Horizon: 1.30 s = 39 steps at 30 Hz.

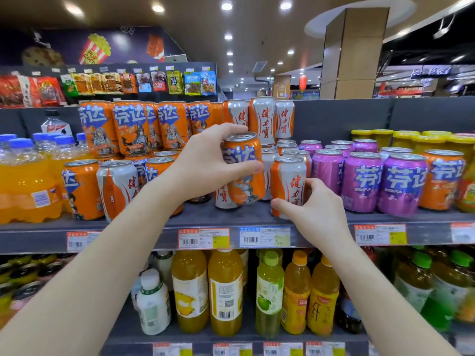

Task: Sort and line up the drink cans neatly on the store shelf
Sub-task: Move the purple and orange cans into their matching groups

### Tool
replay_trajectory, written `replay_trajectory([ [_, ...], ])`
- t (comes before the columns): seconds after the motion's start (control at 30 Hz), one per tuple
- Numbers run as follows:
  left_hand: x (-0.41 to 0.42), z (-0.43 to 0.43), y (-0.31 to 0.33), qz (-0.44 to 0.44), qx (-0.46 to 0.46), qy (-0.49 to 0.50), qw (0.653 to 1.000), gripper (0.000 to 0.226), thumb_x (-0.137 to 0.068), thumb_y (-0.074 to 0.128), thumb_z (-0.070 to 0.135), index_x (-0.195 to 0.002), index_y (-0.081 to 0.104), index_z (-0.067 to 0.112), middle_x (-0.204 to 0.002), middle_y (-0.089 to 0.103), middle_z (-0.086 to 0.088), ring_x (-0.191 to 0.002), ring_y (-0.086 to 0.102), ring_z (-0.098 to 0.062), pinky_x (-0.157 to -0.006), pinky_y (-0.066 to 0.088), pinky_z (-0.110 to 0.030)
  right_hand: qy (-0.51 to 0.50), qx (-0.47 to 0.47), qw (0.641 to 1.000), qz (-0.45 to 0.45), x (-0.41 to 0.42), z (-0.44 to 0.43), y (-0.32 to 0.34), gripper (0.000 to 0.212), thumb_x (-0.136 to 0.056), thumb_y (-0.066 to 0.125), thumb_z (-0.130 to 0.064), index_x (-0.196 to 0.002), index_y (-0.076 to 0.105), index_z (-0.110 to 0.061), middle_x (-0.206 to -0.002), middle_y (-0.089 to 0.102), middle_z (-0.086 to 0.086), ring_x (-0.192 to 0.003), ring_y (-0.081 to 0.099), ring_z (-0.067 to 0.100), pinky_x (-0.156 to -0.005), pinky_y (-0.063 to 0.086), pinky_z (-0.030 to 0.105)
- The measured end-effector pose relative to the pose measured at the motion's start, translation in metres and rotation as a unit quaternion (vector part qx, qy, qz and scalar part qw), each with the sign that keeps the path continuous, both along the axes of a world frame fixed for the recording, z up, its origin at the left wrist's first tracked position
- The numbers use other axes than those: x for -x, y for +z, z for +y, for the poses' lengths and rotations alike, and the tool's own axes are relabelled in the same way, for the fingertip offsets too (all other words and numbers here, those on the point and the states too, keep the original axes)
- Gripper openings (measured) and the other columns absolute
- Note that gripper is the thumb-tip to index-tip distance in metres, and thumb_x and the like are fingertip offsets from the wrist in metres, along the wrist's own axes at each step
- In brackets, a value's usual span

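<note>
Roughly midway, by look. Left hand (pixel 205 163) grasps orange can (pixel 244 170), raised and tilted above shelf (pixel 231 217). Right hand (pixel 318 209) grips white can (pixel 289 186), standing at shelf front, just right of raised can. Left of both grips: stray white can (pixel 117 186) among orange ones. Far right of grips: orange stray (pixel 443 178) beside purple cans (pixel 362 181). Sorting unfinished.
</note>
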<state>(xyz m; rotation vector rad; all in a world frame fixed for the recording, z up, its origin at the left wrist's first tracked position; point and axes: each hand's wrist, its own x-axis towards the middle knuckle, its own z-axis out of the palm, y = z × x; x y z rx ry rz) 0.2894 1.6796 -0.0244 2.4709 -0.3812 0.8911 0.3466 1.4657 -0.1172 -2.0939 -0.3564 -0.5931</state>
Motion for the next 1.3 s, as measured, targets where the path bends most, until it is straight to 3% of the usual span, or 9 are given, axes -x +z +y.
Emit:
replay_trajectory([
  [0.07,0.01,0.007,-0.003,-0.007,-0.009,0.015,1.0,0.073,-0.079,0.08,0.056,-0.144,0.055,0.034,-0.141,0.057,0.014,-0.119,0.047,0.006,-0.082,0.033,0.001,0.004,0.0,1.0,-0.003,0.002,0.007,0.001,0.076,-0.075,0.085,-0.052,-0.136,0.054,-0.019,-0.126,0.066,-0.003,-0.114,0.064,0.016,-0.086,0.052,0.028],
  [0.2,0.02,0.021,-0.018,-0.013,0.007,0.06,0.998,0.076,-0.076,0.083,0.054,-0.144,0.057,0.031,-0.14,0.059,0.01,-0.119,0.048,0.002,-0.09,0.036,-0.007,0.028,0.001,1.0,0.004,0.005,0.026,0.002,0.078,-0.075,0.085,-0.051,-0.138,0.053,-0.019,-0.128,0.065,-0.002,-0.111,0.062,0.013,-0.082,0.047,0.023],
  [0.3,0.025,0.03,-0.027,-0.019,0.03,0.082,0.996,0.075,-0.076,0.084,0.053,-0.143,0.058,0.031,-0.139,0.06,0.008,-0.123,0.051,-0.003,-0.1,0.042,-0.024,0.033,0.005,0.999,0.011,0.008,0.039,0.004,0.071,-0.074,0.085,-0.053,-0.13,0.055,-0.021,-0.122,0.067,-0.003,-0.102,0.061,0.01,-0.079,0.049,0.023],
  [0.43,0.035,0.038,-0.027,-0.024,0.041,0.094,0.994,0.076,-0.076,0.084,0.054,-0.143,0.057,0.032,-0.138,0.06,0.009,-0.123,0.055,-0.004,-0.104,0.049,-0.032,0.018,0.027,0.999,0.015,0.008,0.053,0.006,0.064,-0.073,0.083,-0.058,-0.118,0.051,-0.026,-0.108,0.061,-0.01,-0.099,0.062,0.013,-0.073,0.048,0.026],
  [0.53,0.043,0.043,-0.024,-0.028,0.036,0.102,0.994,0.08,-0.074,0.083,0.056,-0.145,0.056,0.032,-0.141,0.059,0.009,-0.125,0.055,-0.005,-0.104,0.048,-0.032,0.015,0.025,0.999,0.014,0.01,0.058,0.004,0.066,-0.073,0.083,-0.058,-0.122,0.051,-0.026,-0.105,0.056,-0.013,-0.096,0.057,0.009,-0.067,0.042,0.021],
  [0.7,0.05,0.05,-0.018,-0.041,0.043,0.108,0.992,0.082,-0.074,0.083,0.059,-0.146,0.056,0.032,-0.144,0.058,0.009,-0.129,0.056,-0.011,-0.108,0.048,-0.038,0.029,0.014,0.999,-0.005,0.017,0.069,0.002,0.068,-0.07,0.084,-0.06,-0.12,0.051,-0.028,-0.108,0.062,-0.011,-0.096,0.06,0.009,-0.073,0.047,0.025],
  [0.9,0.05,0.06,-0.023,-0.049,0.054,0.112,0.991,0.082,-0.073,0.083,0.059,-0.146,0.056,0.032,-0.143,0.059,0.009,-0.13,0.055,-0.01,-0.104,0.05,-0.034,0.05,0.022,0.998,-0.009,0.021,0.08,0.003,0.069,-0.069,0.085,-0.058,-0.121,0.051,-0.028,-0.108,0.061,-0.014,-0.1,0.061,0.007,-0.078,0.054,0.028],
  [1.07,0.049,0.068,-0.023,-0.062,0.056,0.115,0.99,0.082,-0.073,0.084,0.057,-0.146,0.056,0.031,-0.143,0.059,0.011,-0.124,0.05,0.001,-0.086,0.035,-0.006,0.063,0.0,0.998,-0.026,0.023,0.095,-0.001,0.074,-0.06,0.084,-0.062,-0.12,0.055,-0.031,-0.109,0.066,-0.014,-0.099,0.064,0.007,-0.081,0.06,0.036],
  [1.3,0.052,0.082,-0.022,-0.062,0.07,0.101,0.99,0.081,-0.068,0.086,0.056,-0.141,0.06,0.035,-0.134,0.063,0.011,-0.117,0.058,-0.002,-0.082,0.04,-0.007,0.054,0.02,0.998,-0.004,0.025,0.118,0.001,0.072,-0.058,0.081,-0.069,-0.114,0.054,-0.034,-0.101,0.068,-0.017,-0.093,0.067,0.005,-0.077,0.061,0.037],
])
